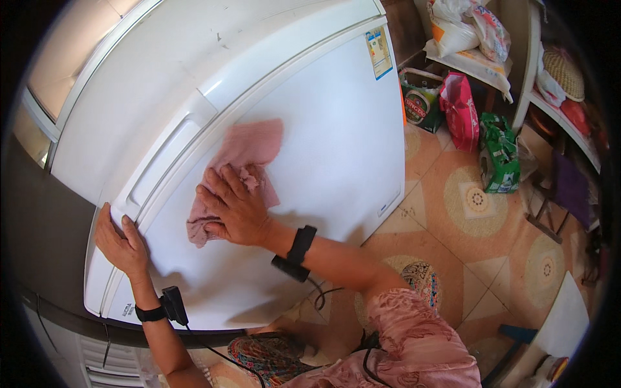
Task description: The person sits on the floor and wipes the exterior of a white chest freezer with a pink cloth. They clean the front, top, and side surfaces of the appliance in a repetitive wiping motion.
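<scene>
A pink cloth [254,140] lies crumpled against the white front door [330,145] of an Aucma chest-type or upright freezer; which type I cannot tell. My right hand [233,206] presses on the cloth with its palm and spread fingers, the cloth bunched under and around them. Towards the left, my left hand [121,242] rests on the appliance's edge near the long recessed handle [165,160], fingers apart and holding nothing. Both wrists wear black straps with small devices and cables. An energy label [379,52] is stuck near the door's upper right corner.
Right of the appliance, a Tsingtao carton [421,104], a pink bag [459,111] and a green carton [499,155] stand on the patterned tile floor [436,233]. White sacks [453,34] sit on a low stand behind. A shelf [567,121] and a dark stool [570,189] are farther right.
</scene>
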{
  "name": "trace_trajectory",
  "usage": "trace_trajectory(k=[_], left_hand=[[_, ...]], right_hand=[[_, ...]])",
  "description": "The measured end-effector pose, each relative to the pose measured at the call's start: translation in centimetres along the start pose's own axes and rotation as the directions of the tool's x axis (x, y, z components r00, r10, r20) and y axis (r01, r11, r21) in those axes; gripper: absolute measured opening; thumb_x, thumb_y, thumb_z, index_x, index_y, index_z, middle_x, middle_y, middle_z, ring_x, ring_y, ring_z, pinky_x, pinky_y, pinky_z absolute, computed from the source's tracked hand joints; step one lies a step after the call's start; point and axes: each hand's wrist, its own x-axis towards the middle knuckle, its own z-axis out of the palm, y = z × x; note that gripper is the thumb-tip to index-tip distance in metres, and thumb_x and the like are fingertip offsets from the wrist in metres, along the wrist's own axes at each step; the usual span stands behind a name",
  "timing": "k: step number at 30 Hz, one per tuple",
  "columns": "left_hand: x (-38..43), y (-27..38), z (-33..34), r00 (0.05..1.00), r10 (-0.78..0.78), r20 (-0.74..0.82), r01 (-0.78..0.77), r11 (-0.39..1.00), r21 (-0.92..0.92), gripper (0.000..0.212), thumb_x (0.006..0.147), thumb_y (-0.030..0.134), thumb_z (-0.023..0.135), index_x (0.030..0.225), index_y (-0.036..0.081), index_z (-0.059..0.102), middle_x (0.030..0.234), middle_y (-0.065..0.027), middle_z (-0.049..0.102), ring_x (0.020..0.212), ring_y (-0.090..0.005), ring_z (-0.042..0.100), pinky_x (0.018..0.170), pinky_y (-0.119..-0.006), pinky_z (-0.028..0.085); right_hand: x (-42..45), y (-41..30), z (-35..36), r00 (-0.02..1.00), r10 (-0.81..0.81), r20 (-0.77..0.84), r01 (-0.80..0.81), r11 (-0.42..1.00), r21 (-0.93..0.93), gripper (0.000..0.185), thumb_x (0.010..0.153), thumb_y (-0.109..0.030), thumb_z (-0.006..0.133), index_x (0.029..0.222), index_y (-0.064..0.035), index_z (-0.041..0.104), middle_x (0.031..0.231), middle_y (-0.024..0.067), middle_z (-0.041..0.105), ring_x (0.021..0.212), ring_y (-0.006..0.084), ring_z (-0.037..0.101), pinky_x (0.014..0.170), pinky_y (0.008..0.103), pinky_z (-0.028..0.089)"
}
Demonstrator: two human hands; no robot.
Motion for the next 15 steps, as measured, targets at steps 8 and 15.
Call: trace_trajectory(k=[8,15], left_hand=[[0.2,0.3,-1.0,1.000,-0.008,-0.017,0.008,1.000,-0.018,0.036,0.084,0.023,0.050,0.112,0.001,0.051,0.107,-0.0159,0.056,0.098,-0.0317,0.050,0.087,-0.039,0.035],[0.5,0.8,-1.0,0.998,0.004,-0.062,-0.007,0.999,-0.053,0.037,0.077,0.018,0.056,0.109,0.001,0.052,0.106,-0.0148,0.056,0.096,-0.0304,0.052,0.086,-0.038,0.036]], right_hand=[[3.4,10.9,-6.4,0.962,0.273,0.007,-0.273,0.962,-0.025,0.059,0.077,-0.019,0.051,0.131,-0.0020,0.035,0.141,0.0187,0.023,0.126,0.0345,0.030,0.101,0.0368,0.029],[5.1,12.7,-5.3,0.886,0.269,-0.378,-0.375,0.894,-0.243,0.055,0.080,-0.018,0.039,0.131,0.0035,0.030,0.137,0.0261,0.023,0.129,0.0411,0.017,0.105,0.0483,0.010]])
